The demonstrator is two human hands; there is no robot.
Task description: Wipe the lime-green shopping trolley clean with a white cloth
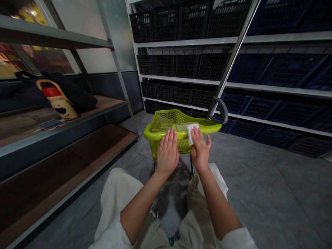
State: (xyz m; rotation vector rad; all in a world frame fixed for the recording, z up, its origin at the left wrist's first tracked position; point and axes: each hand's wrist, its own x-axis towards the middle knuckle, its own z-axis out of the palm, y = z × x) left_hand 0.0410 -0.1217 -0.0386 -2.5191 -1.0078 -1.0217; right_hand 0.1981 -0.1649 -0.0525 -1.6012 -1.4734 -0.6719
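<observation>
The lime-green plastic cart basket with perforated walls (155,135) lies directly ahead of both hands in the head view, its long axis running from left to right across them. The bare left hand (168,155) has its fingers straight and close together, laid against the near rim; no object shows in it. Just to its right, the bare right hand (201,152) holds a small white cloth (190,128) under extended fingers against that same rim, its thumb standing apart. Whether any cloth is tucked into the palm, I cannot tell.

The left hand is nearer the basket's left end, while the right hand is nearer the other end, where a dark grey looped plastic handle (223,110) stands beyond and to the right of its fingers, apart from them. Between the hands, slightly beyond their fingertips, lies a pale green flat panel (182,127). Past the handle, a shiny silver metal pole (237,46) slants up and away to the right. Below both hands are the person's loose off-white trousers (119,190).
</observation>
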